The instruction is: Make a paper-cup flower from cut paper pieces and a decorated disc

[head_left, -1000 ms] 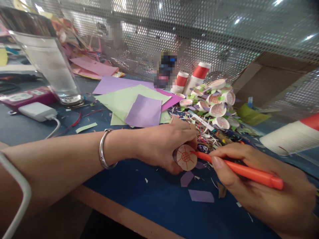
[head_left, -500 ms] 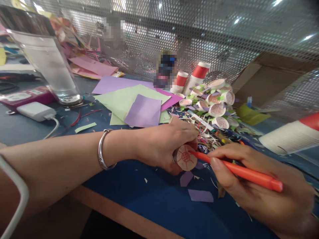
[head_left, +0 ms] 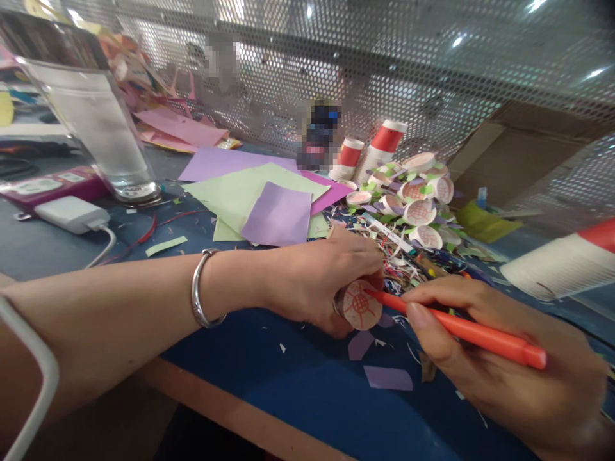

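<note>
While the left hand (head_left: 327, 278) clasps the side of a small round disc (head_left: 354, 315), apparently paper, with thumb and fingers curled close around its rim, the drawn face is presented toward the right hand (head_left: 523, 397). The right hand holds a red pen (head_left: 471, 330) low on the barrel, thumb and forefinger pinched onto it, and the tip meets the disc near its upper edge, close to the left fingers. How far the left fingers reach behind the disc cannot be told, because the hand covers that part. Expect the disc to be light and moderately stiff, firm enough for pen pressure but likely to dent if squeezed hard. Hold it by the rim and keep fingertips off the red lines (head_left: 360, 303), since wet ink may smear. The pen should handle as rigid, light and smooth; a low grip limits slipping. Purple scraps (head_left: 360, 345) lie on the table (head_left: 288, 384) just below the left grip, paper sheets (head_left: 278, 214) lie beyond it, and small cups (head_left: 419, 212) are heaped beyond both hands.
</note>
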Demonstrator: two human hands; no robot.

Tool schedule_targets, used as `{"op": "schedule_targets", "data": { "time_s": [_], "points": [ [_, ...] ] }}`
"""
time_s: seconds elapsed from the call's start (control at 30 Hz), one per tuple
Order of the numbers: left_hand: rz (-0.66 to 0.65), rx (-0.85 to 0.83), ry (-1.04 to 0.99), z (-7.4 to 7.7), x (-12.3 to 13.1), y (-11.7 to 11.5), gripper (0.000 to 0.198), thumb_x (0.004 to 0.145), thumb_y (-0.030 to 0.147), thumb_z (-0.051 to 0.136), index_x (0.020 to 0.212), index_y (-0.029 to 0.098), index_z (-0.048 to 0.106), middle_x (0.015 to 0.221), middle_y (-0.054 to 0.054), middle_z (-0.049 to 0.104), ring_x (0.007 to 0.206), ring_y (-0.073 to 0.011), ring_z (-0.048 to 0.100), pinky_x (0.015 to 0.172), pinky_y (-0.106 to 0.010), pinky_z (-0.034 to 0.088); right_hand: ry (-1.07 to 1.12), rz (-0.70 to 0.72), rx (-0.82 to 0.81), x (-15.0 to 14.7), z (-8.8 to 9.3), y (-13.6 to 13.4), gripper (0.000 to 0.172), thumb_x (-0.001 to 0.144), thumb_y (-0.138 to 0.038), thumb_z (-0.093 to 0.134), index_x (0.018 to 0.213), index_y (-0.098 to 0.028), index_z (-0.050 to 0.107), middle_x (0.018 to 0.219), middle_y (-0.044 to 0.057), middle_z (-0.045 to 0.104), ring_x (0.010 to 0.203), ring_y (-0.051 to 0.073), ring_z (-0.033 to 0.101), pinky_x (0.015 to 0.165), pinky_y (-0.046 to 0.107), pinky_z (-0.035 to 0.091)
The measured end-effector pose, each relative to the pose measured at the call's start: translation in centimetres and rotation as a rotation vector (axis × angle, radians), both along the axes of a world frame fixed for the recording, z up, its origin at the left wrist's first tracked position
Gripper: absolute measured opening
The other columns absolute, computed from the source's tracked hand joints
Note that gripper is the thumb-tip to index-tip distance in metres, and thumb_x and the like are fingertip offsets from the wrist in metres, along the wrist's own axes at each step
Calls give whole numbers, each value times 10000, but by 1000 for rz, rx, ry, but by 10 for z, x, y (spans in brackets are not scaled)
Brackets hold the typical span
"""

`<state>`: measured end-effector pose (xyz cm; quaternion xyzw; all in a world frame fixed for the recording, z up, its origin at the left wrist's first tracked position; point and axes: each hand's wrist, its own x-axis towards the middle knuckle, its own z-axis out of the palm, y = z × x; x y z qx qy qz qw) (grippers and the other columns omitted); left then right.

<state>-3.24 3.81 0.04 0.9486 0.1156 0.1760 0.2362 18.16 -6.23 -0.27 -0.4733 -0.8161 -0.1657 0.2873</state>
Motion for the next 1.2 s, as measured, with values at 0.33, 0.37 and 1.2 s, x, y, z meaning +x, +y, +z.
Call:
{"op": "schedule_targets", "data": {
  "time_s": [0.33, 0.37, 1.2],
  "points": [
    [-1, -21, -16, -1, 0, -1, 422, 668, 151, 769, 1053, 133, 596, 1068, -97, 632, 997, -231, 576, 844, -318, 481, -92, 55, 28, 11, 2, 5, 48, 941, -271, 593, 967, -272, 633, 799, -17, 757, 623, 182, 728, 586, 302, 537],
    [5, -41, -13, -1, 0, -2, 447, 665, 155, 771, 1073, 130, 588, 1079, -99, 633, 999, -231, 583, 841, -315, 483, -95, 53, 27, 11, 2, 5, 47, 942, -269, 593, 970, -271, 631, 797, -18, 756, 610, 178, 724, 581, 301, 534],
    [51, -26, -7, -1, -1, -1, 439, 677, 211, 770, 1094, 146, 652, 1102, -92, 648, 1030, -247, 589, 854, -337, 481, -75, 37, 84, 9, -1, -1, 52, 932, -258, 587, 914, -269, 634, 713, -24, 729, 538, 177, 669, 508, 332, 442]
  ]
}}
